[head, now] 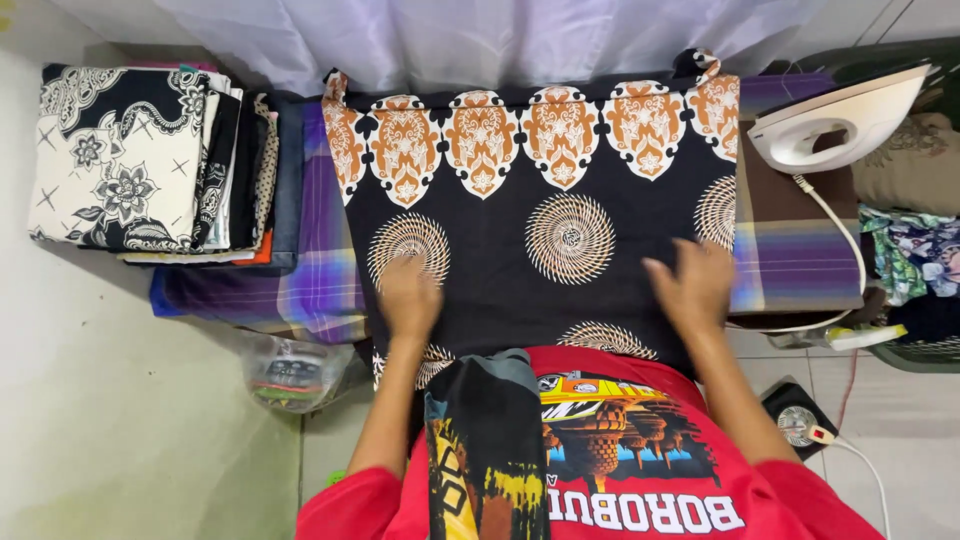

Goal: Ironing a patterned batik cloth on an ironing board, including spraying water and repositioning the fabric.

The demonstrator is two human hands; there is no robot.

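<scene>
Both hands, left hand (409, 295) and right hand (692, 285), press flat on the black patterned cloth (540, 200); each grip open.

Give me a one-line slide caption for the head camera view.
Both hands, left hand and right hand, press flat on a black patterned cloth on a plaid-covered board, white iron standing at right.

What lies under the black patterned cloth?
A purple plaid pad shows past the black cloth on both sides. Both hands, left and right, rest on top. The middle is covered.
</scene>
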